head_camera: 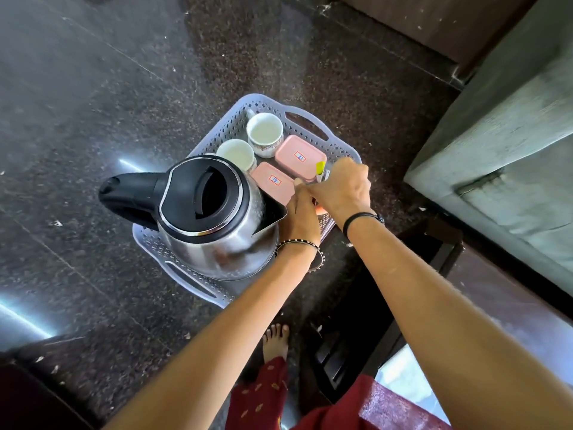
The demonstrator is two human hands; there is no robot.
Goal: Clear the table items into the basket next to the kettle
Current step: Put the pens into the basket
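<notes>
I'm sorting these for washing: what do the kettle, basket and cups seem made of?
Kettle: polished steel body, judging by its mirror-like reflections; black lid and handle look like matte plastic. Basket: pale grey plastic, by its moulded perforated rim. Cups: probably glazed white ceramic, glossy with a printed band.

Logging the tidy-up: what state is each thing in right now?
kettle: upright in the basket, lid closed.
far cup: upright, looks empty.
near cup: upright, partly hidden by kettle.
far pink box: lid on.
near pink box: lid on.
packets: gripped by the right hand.
left hand: fingers hidden, grip unclear.
</notes>
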